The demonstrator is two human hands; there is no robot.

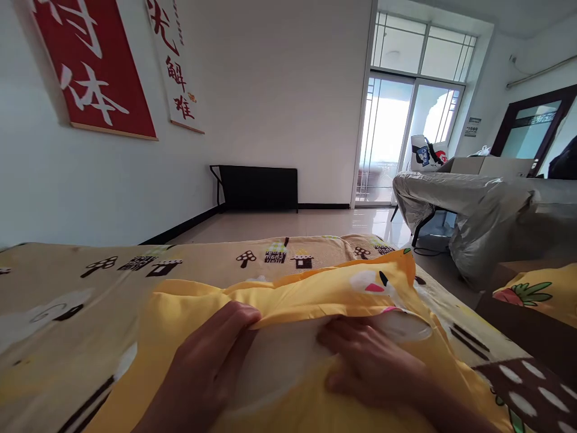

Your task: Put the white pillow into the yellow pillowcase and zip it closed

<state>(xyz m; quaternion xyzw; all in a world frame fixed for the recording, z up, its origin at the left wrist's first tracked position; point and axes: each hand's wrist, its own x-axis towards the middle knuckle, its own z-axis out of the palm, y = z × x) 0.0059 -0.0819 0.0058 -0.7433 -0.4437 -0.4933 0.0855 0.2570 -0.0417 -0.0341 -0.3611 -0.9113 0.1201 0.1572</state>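
Note:
A yellow pillowcase (288, 409) with a cartoon print lies across the bed in front of me. A loose fold of it runs crosswise, its edge raised a little over a pale printed patch. At the left end of that fold my left hand (211, 355) is closed, with the fabric edge at its thumb and fingers. My right hand (374, 367) rests on the pale patch just below the fold, fingers against the cloth and thumb held apart. The right fingertips are at the fold's edge and slightly blurred. Whether padding fills the case, I cannot tell.
A beige patterned blanket (216, 260) covers the bed. At right, a cardboard box (509, 300) holds more yellow cloth (552, 285). Beyond stands a plastic-covered table (478, 195) carrying a bag (428, 155). A black folded panel (259, 188) leans on the far wall.

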